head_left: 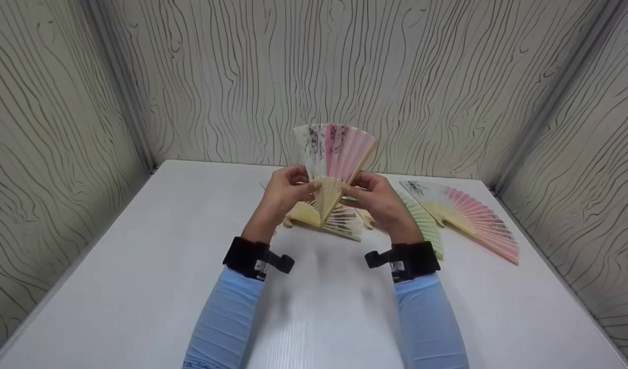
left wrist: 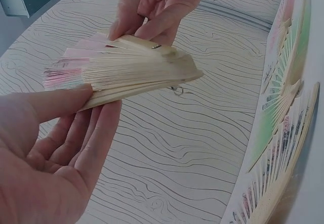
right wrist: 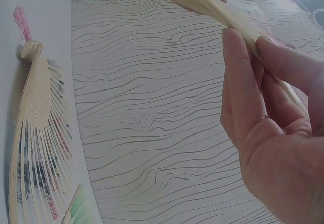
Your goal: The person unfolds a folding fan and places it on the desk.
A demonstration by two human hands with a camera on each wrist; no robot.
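Fingers of left hand [head_left: 286,190] and right hand [head_left: 378,197] pinched on half-spread pink fan [head_left: 337,154] above white table [head_left: 140,266]

A white table [head_left: 140,266] with a faint wood grain fills the lower view. Three walls [head_left: 242,77] close it in at the back and both sides, papered in pale beige with dark wavy lines. The light is even and soft.
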